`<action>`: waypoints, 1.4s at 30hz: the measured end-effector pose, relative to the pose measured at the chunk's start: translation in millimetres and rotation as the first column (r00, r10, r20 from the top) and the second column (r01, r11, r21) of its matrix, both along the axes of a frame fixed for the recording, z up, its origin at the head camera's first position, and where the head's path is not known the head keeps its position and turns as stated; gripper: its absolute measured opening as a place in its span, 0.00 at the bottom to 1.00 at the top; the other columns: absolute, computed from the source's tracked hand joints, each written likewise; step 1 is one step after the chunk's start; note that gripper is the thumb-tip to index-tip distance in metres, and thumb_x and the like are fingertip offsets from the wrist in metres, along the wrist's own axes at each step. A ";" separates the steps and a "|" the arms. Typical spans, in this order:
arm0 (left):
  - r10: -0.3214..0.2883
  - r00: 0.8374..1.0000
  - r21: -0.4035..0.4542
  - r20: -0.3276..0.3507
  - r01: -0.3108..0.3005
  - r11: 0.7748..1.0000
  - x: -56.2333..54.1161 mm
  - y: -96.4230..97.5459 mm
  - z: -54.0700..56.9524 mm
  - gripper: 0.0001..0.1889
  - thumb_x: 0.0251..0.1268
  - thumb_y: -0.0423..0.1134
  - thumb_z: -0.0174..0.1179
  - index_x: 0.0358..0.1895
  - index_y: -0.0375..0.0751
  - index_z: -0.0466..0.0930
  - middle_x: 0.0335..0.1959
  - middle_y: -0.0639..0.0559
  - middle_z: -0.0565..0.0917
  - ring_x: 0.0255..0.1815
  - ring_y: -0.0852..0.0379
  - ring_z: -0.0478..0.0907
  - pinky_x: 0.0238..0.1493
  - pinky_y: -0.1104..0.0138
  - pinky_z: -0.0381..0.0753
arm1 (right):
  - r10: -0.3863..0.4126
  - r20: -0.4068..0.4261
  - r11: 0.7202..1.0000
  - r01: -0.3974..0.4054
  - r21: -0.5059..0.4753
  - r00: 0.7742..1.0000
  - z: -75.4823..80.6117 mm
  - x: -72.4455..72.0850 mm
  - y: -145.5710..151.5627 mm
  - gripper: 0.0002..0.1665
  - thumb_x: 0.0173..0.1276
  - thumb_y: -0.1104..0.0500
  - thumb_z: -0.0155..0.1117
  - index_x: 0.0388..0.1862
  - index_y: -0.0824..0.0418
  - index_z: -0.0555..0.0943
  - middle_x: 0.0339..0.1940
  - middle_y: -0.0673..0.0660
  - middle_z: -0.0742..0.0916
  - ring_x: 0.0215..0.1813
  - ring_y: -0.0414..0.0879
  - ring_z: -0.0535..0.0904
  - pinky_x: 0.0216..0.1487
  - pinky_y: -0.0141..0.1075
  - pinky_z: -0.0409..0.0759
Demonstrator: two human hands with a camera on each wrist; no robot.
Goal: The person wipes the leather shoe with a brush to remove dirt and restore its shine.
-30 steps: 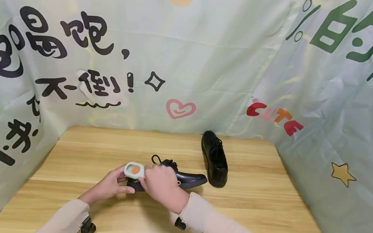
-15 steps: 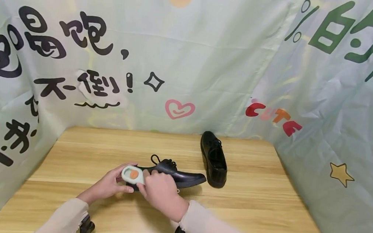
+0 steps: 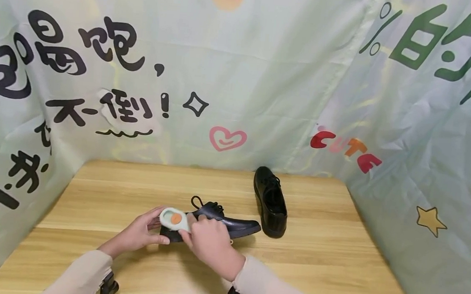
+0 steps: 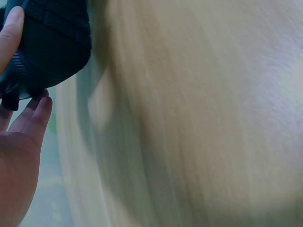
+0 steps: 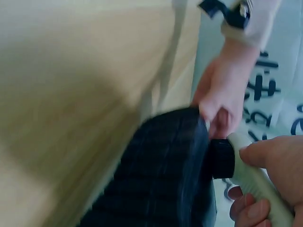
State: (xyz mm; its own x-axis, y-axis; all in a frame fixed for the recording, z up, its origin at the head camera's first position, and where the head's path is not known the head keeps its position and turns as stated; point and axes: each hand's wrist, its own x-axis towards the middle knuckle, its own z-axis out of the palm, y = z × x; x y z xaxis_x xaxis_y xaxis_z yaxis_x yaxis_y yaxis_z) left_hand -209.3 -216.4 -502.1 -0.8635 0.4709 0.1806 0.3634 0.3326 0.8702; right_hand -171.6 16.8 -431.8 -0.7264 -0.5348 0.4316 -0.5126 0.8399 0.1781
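A black lace-up leather shoe [image 3: 242,227] is held tilted over the table, toe to the right, its ridged sole [image 5: 147,165] facing the right wrist camera. My left hand [image 3: 144,230] grips it at the heel, thumb on the near side and fingers behind; the heel [image 4: 54,45] shows in the left wrist view. My right hand [image 3: 212,245] wraps round the pale green handle of a shoe brush [image 3: 182,222] with an orange spot near its end. The brush's dark head [image 5: 222,158] presses against the shoe's side near the heel, partly hidden behind the hand in the head view.
A second black lace-up shoe [image 3: 272,208] stands at the back right of the wooden table [image 3: 322,257], close to the first shoe's toe. Printed cloth [image 3: 266,89] hangs along the back and both sides. Each wrist carries a small black camera.
My right hand shifts a little left with the brush, then back to the right along the shoe. The left hand and the second shoe stay where they were.
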 end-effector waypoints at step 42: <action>0.037 0.957 -0.125 -0.289 -0.076 0.989 0.0 15.2 -2.1 0.39 0.42 0.36 0.76 0.65 0.43 0.71 0.65 0.44 0.68 0.63 0.44 0.69 0.53 0.55 0.80 | -0.231 0.304 0.882 0.331 -0.335 0.924 7.4 -26.4 145.3 0.18 0.65 0.46 0.65 0.41 0.60 0.82 0.15 0.51 0.75 0.16 0.45 0.66 0.13 0.36 0.61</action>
State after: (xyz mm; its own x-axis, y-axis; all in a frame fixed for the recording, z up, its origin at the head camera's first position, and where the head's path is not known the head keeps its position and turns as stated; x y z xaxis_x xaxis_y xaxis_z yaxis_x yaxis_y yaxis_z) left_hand -209.2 -201.2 -504.2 -0.8107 0.4597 0.3626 0.5676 0.4652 0.6793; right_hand -197.9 162.1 -424.4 -0.9306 -0.1269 0.3433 -0.2298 0.9325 -0.2785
